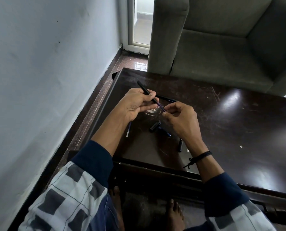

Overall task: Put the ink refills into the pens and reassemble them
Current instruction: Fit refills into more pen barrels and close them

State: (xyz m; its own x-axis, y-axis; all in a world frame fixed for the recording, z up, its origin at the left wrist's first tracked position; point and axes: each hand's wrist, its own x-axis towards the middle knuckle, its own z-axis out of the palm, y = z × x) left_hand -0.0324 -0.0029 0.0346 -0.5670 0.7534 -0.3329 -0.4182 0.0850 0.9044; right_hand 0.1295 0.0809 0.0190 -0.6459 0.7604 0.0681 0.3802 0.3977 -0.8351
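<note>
Pointing up-left: pen barrel [144, 88]

A home living room, shown by the grey upholstered armchair [222, 39], dark scratched coffee table [230, 117], polished stone floor [132, 62] and glazed door [140, 22].

The left hand [135, 104] covers the pen barrel's [143, 87] middle. At five o'clock, the right wrist [191, 144] hides part of a small dark piece [180, 145]; the desk [238, 130] runs off-frame.
</note>
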